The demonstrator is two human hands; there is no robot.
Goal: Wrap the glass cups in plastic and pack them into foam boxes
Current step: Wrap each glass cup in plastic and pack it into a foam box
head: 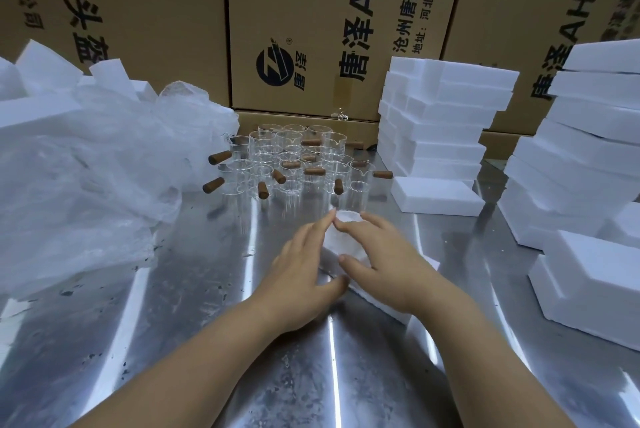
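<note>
A glass cup wrapped in thin plastic [341,237] sits in an open foam box [381,303] at the middle of the steel table [194,323]. My left hand [301,275] lies against the cup's left side, fingers stretched up to its rim and thumb below it. My right hand [384,254] curves round the cup's right side, fingertips at the rim and thumb on the wrap. Behind them stand several bare glass cups with brown wooden handles [294,164].
A heap of clear plastic sheets [86,178] and loose foam pieces fills the left. Stacks of white foam boxes [440,123] rise at the right and far right [581,164]. Cardboard cartons [311,29] wall off the back.
</note>
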